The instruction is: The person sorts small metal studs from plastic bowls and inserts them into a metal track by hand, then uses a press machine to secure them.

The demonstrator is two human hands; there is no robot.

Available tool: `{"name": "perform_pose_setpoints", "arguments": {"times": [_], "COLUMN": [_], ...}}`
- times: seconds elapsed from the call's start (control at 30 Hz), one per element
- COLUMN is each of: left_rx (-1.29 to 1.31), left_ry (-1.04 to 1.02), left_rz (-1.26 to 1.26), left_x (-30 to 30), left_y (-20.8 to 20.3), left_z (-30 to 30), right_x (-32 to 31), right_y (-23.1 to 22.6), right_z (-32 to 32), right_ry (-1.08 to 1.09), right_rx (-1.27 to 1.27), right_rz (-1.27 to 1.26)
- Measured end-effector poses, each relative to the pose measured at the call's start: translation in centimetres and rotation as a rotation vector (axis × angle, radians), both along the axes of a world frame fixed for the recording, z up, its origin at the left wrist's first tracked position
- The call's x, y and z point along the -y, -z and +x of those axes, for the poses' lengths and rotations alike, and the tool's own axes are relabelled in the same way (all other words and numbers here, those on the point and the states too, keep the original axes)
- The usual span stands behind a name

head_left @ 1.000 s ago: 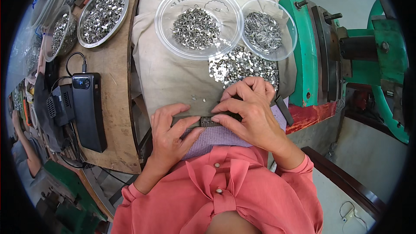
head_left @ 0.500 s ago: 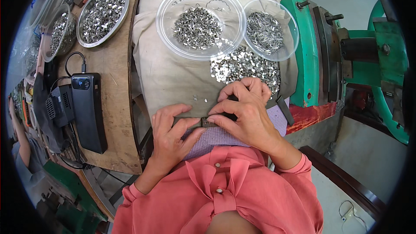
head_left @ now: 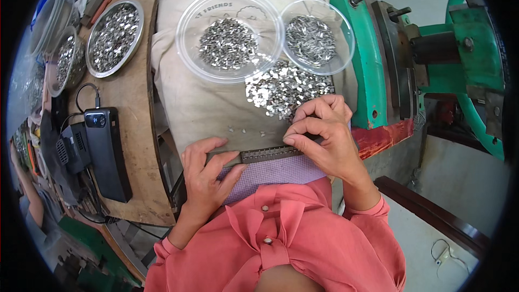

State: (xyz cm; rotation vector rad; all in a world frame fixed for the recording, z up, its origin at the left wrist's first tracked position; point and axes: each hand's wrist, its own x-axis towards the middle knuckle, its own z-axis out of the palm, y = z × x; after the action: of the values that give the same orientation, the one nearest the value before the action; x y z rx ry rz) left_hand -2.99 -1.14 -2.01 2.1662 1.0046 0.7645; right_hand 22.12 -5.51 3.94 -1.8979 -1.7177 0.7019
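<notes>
Beige cloth (head_left: pixel 186 111), dark-lettered clear tub (head_left: pixel 189 57), left hand (head_left: pixel 205 176) gripping slotted bar (head_left: pixel 268 154), right hand (head_left: pixel 326 136) pinched, contents unclear

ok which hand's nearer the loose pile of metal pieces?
Right. The right hand is at the near right edge of the loose pile; the left hand is farther off, below and left of it, by the dark slotted bar's left end.

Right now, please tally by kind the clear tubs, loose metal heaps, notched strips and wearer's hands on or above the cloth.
Larger tub, smaller tub: 2
Loose metal heap: 1
Dark notched strip: 1
Left hand, right hand: 2
Total: 6
</notes>
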Motion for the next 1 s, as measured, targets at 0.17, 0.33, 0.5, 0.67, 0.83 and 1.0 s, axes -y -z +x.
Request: {"name": "perform_pose_setpoints", "arguments": {"times": [0.17,0.33,0.5,0.67,0.83,1.0], "left_rx": [-0.018,-0.019,-0.032,-0.037,-0.035,-0.014], "left_ry": [0.001,0.001,0.000,-0.003,-0.003,-0.009], "left_rz": [-0.019,-0.014,-0.008,-0.001,0.008,0.029], "left_x": [0.0,0.0,0.1,0.1,0.0,0.0], "left_y": [-0.3,-0.1,0.0,0.1,-0.1,0.0], "left_z": [0.0,-0.1,-0.1,-0.1,-0.2,0.2], "right_x": [1.4,1.8,1.9,1.7,1.5,1.5], "right_y": [0.6,1.1,1.4,1.3,1.0,0.3], "right_z": [0.9,0.7,0.5,0.4,0.8,1.3], "right_ry": [0.020,0.003,-0.015,-0.034,-0.081,-0.095], "right_rx": [0.047,0.053,0.101,0.136,0.134,0.148], "right_rz": [-0.009,0.004,0.047,0.068,0.069,0.021]}}
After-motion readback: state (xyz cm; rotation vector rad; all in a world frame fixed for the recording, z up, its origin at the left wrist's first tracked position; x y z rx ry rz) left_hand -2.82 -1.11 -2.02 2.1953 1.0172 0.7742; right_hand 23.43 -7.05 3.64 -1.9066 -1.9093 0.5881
